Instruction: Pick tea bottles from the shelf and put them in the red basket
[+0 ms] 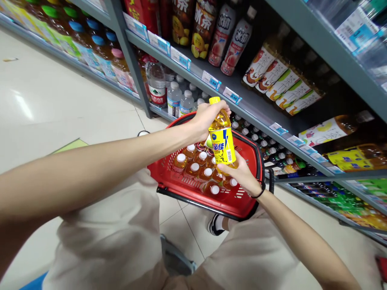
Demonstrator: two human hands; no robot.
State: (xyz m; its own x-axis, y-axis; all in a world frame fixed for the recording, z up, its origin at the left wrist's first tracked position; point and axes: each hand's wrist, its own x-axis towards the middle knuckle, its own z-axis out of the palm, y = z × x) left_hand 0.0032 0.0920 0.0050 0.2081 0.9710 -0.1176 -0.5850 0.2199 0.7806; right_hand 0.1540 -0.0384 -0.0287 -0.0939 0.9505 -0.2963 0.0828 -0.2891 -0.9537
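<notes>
A yellow-labelled drink bottle [223, 145] with a yellow cap is held tilted above the red shopping basket [163, 179]. My left hand [208, 114] is closed around its neck, just under the cap. Lower down, my right hand [240, 171] grips the bottle's base, thumb across the label's bottom edge. Inside the basket, below both hands, several small amber bottles [193, 169] with white caps stand close together. Part of these is hidden behind the held bottle and my hands.
A shelf [199, 66] with price tags runs across the front, holding tall tea bottles [237, 40] and shrink-wrapped tea packs [281, 80]. Under it stand water bottles [157, 82] and dark bottles with white caps. A grey stool-like object [177, 257] lies between my legs on the tiled floor.
</notes>
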